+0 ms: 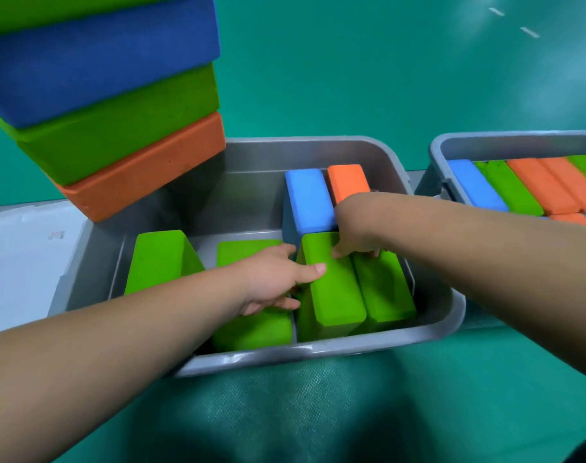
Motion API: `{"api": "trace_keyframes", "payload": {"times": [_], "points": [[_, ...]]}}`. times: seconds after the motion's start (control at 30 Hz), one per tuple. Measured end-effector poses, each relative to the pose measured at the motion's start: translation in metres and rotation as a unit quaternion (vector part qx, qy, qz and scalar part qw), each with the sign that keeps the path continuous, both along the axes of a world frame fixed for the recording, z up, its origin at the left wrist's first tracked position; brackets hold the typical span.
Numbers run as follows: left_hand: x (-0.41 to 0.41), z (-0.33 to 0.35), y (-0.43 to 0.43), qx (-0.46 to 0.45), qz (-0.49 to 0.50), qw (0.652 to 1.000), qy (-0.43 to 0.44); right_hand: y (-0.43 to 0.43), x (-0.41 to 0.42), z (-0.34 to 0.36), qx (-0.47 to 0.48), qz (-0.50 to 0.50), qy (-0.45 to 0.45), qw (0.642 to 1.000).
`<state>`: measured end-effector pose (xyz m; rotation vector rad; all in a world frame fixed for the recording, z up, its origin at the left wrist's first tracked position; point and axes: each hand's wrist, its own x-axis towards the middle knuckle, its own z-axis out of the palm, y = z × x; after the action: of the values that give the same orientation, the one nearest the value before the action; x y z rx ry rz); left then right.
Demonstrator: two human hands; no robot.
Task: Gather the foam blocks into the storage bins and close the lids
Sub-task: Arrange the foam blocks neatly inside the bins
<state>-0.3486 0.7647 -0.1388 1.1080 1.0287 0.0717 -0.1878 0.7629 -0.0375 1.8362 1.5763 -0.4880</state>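
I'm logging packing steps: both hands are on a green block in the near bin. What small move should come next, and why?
Probably push the raised green block down until level. The left hand and right hand grip it, and it stands higher than the green neighbour on its right.

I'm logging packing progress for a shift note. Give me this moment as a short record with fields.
near bin: grey, open, part filled; green blocks in front, blue block and orange block upright behind
held block: middle green block, raised above its neighbours
left hand: grips its left side, thumb on top
right hand: grips its far end
right bin: open, packed with blue, green and orange blocks
outside bins: stack of blocks, upper left
lid: white lid lying left of near bin
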Motion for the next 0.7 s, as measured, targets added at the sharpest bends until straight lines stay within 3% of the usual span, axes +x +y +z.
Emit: {"api": "trace_keyframes", "payload": {"times": [0.2, 0.33, 0.4, 0.5, 0.6, 0.7], "points": [[0.005, -0.003, 0.006, 0.043, -0.011, 0.999, 0.021, 0.021, -0.002, -0.004, -0.097, 0.024, -0.061, 0.993], [-0.004, 0.018, 0.008, 0.125, -0.093, 0.983, 0.098, 0.024, -0.004, 0.008, -0.055, 0.052, -0.077, 0.994], [-0.013, 0.038, 0.014, 0.244, -0.176, 0.939, 0.166, 0.027, -0.008, 0.01, -0.043, 0.034, -0.059, 0.997], [-0.033, 0.074, 0.027, 0.41, -0.239, 0.839, 0.267, 0.032, -0.022, 0.012, 0.049, 0.025, -0.021, 0.998], [-0.059, 0.093, 0.038, 0.469, -0.236, 0.79, 0.315, 0.039, -0.052, 0.007, 0.177, 0.081, 0.044, 0.98], [-0.087, 0.094, 0.043, 0.526, -0.269, 0.712, 0.379, 0.048, -0.083, -0.016, 0.222, 0.099, 0.124, 0.962]]}}
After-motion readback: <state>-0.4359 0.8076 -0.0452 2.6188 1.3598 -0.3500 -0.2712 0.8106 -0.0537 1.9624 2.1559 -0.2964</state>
